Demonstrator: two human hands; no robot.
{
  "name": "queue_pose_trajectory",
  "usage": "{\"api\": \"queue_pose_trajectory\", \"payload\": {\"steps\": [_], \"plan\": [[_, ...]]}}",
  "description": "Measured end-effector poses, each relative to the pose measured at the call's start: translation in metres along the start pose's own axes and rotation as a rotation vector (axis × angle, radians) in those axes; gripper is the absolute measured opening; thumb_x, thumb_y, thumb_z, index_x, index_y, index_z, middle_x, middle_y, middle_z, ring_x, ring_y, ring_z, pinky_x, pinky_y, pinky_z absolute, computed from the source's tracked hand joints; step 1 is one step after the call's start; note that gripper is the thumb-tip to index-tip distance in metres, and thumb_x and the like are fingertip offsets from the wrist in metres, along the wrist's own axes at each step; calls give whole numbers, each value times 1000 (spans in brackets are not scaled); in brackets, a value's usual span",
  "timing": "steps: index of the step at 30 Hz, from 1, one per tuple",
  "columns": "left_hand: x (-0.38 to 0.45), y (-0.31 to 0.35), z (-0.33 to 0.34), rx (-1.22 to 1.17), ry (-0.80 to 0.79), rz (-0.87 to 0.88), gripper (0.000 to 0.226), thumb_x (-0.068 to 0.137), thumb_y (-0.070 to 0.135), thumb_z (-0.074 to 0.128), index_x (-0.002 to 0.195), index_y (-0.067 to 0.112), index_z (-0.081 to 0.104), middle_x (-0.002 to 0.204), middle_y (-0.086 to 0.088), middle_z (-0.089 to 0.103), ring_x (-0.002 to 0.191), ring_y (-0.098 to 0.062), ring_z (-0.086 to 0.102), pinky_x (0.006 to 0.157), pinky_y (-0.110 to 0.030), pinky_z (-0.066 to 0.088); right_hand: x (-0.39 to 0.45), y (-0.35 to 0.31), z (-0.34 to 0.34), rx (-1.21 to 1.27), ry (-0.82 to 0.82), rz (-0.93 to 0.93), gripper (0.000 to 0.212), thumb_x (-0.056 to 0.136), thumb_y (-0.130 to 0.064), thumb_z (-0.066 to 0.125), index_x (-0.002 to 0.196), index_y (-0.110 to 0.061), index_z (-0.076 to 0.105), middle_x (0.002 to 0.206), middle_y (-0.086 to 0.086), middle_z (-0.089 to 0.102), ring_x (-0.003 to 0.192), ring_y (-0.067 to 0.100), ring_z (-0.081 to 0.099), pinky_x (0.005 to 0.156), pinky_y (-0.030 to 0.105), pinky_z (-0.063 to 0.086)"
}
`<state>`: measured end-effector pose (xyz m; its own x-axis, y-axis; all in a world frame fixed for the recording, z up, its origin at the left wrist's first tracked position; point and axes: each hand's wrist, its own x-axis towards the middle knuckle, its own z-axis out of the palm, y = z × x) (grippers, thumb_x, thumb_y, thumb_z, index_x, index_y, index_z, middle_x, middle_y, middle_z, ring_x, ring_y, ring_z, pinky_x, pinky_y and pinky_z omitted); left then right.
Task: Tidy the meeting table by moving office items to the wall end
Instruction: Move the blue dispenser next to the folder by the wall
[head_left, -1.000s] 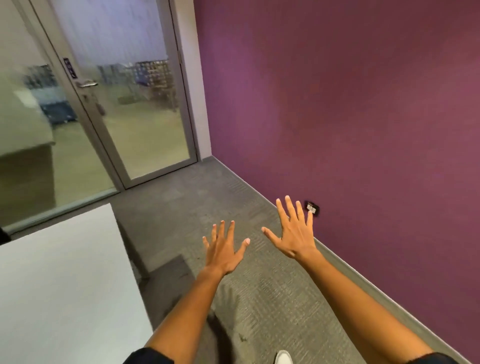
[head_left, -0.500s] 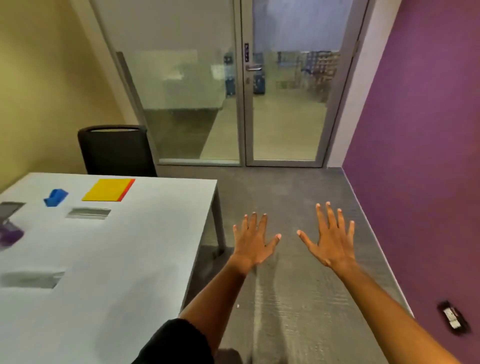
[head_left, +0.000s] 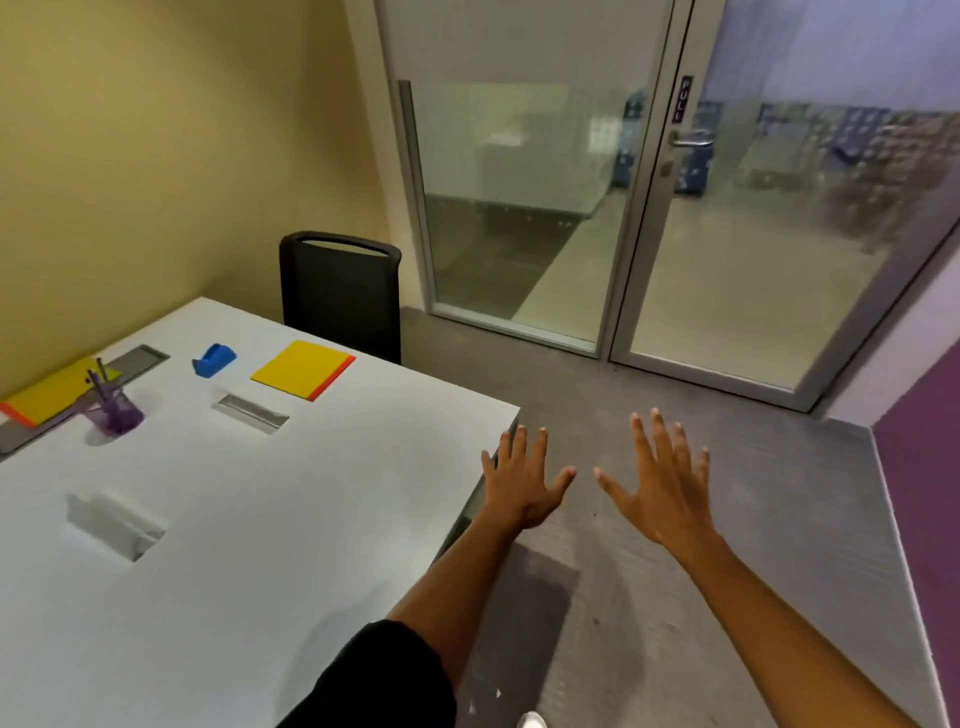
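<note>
Both hands are empty, fingers spread wide, palms down: the left hand (head_left: 522, 483) hangs just past the corner of the white table (head_left: 291, 519), the right hand (head_left: 662, 483) over the carpet beside it. All the office items lie well beyond the left fingertips, toward the yellow wall: a yellow notepad (head_left: 303, 370) nearest, a blue tape dispenser (head_left: 214, 359) further left, then a purple pen cup (head_left: 115, 413) and a second yellow pad (head_left: 49, 389) by the wall. Likely step: reaching for the first item. Best to step closer, take the nearest pad flat with the left hand, and slide it wallward. The table's near and left ends are cut off; the pen cup's contents are hard to make out
</note>
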<state>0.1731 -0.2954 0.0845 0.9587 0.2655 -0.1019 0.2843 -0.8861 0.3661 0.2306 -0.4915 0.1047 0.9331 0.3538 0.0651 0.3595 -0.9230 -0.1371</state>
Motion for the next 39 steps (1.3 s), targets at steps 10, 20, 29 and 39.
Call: {"api": "queue_pose_trajectory", "payload": {"steps": [10,20,29,39], "plan": [[185,31,-26,-9,62,-48,81,89,73,21,153,27,5,162,-8,2,150,-30,-2,115,-61,5,205,29,1,79,-4,-121,97,78,-84,21,153,-31,-11,163,0,-14,151,28,-7,119,60,3],[389,57,-25,10,130,-250,82,86,75,19,153,29,4,162,-8,3,150,-30,-2,116,-61,5,452,82,25,96,-37,-309,98,75,-89,9,153,-33,-11,163,-1,-12,151,28,-6,119,60,0],[533,66,-57,-1,199,-415,83,86,75,17,153,29,3,163,-7,1,150,-29,-2,116,-60,5,640,76,20,72,-63,-473,95,79,-87,14,153,-31,-8,163,1,-11,151,31,-3,117,60,1],[701,-25,-88,-55,229,-542,82,87,74,18,153,28,3,162,-8,0,149,-30,-5,116,-61,3,825,-22,68,37,-91,-622,97,79,-87,15,154,-30,-9,163,2,-13,151,31,-3,117,60,5]]}}
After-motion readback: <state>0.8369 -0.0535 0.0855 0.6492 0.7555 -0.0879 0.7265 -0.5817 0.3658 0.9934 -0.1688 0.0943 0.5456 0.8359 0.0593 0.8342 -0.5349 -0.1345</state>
